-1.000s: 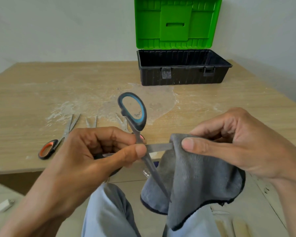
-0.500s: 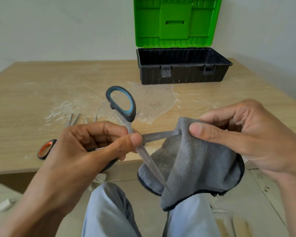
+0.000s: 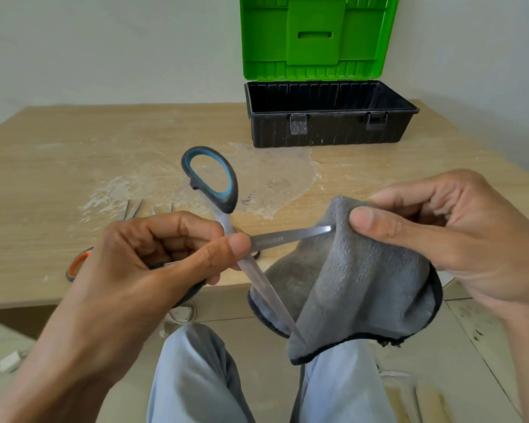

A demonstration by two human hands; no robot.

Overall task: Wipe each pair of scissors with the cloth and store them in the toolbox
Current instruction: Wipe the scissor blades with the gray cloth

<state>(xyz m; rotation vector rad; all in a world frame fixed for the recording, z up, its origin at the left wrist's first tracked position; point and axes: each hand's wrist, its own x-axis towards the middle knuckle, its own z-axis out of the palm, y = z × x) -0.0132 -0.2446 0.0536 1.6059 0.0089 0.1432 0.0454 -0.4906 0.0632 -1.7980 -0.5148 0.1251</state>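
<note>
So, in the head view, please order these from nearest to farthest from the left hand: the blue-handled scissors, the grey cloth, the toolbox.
1. blue-handled scissors: gripped in the left hand itself.
2. grey cloth: just to its right, pinched by the right hand.
3. toolbox: far back, lid open.

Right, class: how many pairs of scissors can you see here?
3: blue-handled scissors in the left hand; orange-handled scissors on the table; blade tips of a third beside them. More may be hidden.
</note>
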